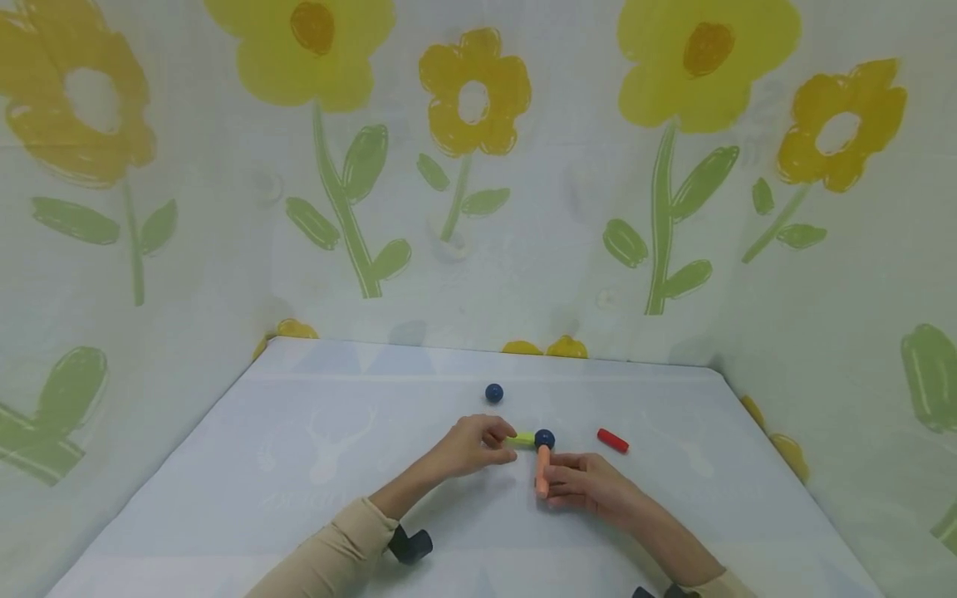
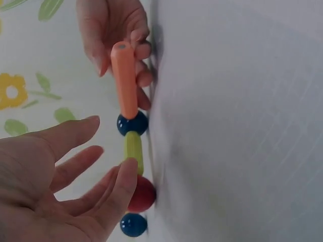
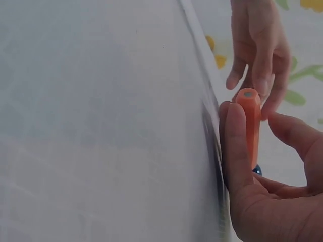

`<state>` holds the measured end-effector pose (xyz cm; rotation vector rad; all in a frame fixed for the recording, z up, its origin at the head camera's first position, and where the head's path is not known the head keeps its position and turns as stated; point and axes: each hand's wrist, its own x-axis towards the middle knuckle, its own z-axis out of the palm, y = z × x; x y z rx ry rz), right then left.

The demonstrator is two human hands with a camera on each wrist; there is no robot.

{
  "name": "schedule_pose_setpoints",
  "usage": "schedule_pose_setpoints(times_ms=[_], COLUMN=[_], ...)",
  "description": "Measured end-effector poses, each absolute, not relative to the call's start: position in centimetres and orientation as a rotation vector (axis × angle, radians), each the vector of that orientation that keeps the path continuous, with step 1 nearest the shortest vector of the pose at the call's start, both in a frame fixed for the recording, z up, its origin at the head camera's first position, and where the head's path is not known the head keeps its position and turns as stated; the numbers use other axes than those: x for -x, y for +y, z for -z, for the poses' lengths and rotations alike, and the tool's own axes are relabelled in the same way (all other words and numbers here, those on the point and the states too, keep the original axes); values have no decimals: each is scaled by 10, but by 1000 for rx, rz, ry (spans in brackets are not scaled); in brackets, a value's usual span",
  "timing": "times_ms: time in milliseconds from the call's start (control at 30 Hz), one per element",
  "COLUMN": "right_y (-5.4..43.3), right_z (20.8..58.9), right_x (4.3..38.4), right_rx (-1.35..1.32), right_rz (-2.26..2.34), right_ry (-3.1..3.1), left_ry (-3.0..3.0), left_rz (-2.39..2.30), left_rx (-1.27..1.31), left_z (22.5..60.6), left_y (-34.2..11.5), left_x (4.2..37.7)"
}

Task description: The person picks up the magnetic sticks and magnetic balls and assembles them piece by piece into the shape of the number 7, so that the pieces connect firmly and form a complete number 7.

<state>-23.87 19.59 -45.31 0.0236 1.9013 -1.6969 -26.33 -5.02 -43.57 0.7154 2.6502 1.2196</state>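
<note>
An orange stick [image 1: 542, 473] with a small grey dot on its end meets a dark blue ball [image 1: 544, 438], and a yellow-green stick [image 1: 522, 439] joins that ball from the left. My right hand [image 1: 591, 486] has its fingers against the side of the orange stick; in the right wrist view the thumb stands apart from it. My left hand [image 1: 478, 444] is loosely spread at the yellow-green stick's left end, one fingertip overlapping it in the left wrist view. Beside that fingertip shows a red ball [image 2: 143, 194], which the left hand hides in the head view.
A second blue ball [image 1: 494, 393] lies farther back on the white table [image 1: 314, 432]. To the right is a loose red stick [image 1: 613, 440]. A flower-printed cloth [image 1: 553, 208] hangs behind and at the sides. Dark wrist devices [image 1: 409, 546] sit under the sleeves.
</note>
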Motion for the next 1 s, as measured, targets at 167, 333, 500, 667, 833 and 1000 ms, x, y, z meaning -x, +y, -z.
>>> schedule_pose_setpoints(times_ms=[167,333,500,667,833,1000], right_y=[196,199,200,200,201,204], right_z=[452,451,452,452,453,453], right_x=[240,240,239,238,238,237], right_rx=[1,32,66,70,81,128], right_rz=[1685,1695,1711,1710,1711,1695], right_ry=[1888,1871,1845,1841,1838,1839], left_ry=[2561,2427,2293,2224,2147,2103], left_rz=[-1260,-1282,-1377,-1471,-1538,-1559], left_rx=[-718,-717,-666,-607,-593,-559], left_z=[440,441,445,448,449,449], left_y=[-44,-38,-34,-30,-25,-21], left_x=[258,256,255,254,254,255])
